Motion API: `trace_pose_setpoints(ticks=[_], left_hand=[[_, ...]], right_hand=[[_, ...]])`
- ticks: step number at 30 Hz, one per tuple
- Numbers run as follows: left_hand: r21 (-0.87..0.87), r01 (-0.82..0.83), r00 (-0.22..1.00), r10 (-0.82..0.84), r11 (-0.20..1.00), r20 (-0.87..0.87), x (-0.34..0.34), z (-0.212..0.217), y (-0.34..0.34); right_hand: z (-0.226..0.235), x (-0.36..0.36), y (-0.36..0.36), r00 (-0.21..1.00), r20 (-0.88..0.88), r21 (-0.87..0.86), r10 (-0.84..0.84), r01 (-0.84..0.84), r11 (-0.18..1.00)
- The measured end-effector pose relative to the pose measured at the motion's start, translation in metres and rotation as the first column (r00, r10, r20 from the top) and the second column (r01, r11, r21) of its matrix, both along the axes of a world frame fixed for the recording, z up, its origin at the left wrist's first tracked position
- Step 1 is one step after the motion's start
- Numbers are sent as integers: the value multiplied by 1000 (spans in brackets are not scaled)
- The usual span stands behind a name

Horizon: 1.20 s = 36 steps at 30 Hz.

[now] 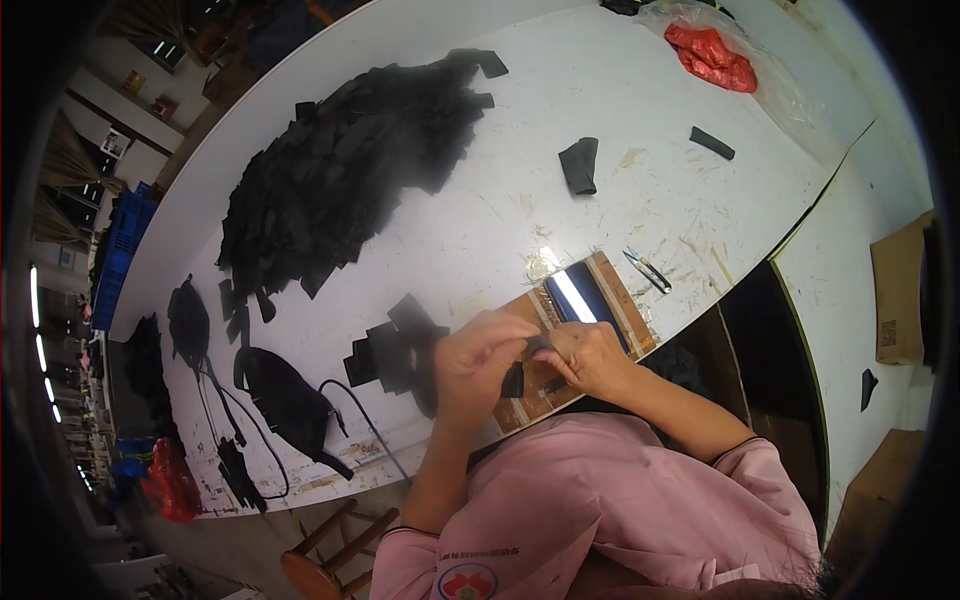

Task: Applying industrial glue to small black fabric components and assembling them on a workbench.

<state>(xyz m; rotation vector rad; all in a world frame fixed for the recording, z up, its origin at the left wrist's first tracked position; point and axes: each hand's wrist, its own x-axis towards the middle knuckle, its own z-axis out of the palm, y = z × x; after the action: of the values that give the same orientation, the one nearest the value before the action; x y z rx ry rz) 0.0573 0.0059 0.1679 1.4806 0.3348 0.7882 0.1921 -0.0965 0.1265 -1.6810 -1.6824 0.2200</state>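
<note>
Close in front of my chest, a small black fabric piece is pinched between my left hand and my right hand. The fingers of both hands are closed at its edges and cover part of it. Beneath them lies a wooden board with a shiny dark blue strip across it. Another bit of black fabric shows below my left fingers. Just left of that hand is a loose stack of black fabric pieces, partly hidden by it.
A large heap of black fabric pieces spreads over the white table. Thread snips lie right of the board. Two black pouches with cords rest at left. A red plastic bag sits far right; a wooden stool stands below.
</note>
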Motion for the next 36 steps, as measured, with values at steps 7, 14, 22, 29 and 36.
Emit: trace_pose_setpoints(ticks=[7,14,22,29,36], left_hand=[[224,88,988,-57,971,-142,6,6,2],[186,-61,998,67,981,-22,6,-7,-1],[709,-519,119,862,477,-493,-43,-110,86],[711,-358,165,790,605,-590,-65,-150,117],[420,-481,632,637,769,-442,-58,-87,78]], right_hand=[[-12,-11,1,993,23,112,-116,113,987],[-22,-14,3,983,65,164,-170,158,974],[59,38,22,701,-712,41,43,-19,999],[4,28,-7,737,-515,-182,-438,405,896],[-12,-35,-34,923,-383,-199,-34,-46,979]])
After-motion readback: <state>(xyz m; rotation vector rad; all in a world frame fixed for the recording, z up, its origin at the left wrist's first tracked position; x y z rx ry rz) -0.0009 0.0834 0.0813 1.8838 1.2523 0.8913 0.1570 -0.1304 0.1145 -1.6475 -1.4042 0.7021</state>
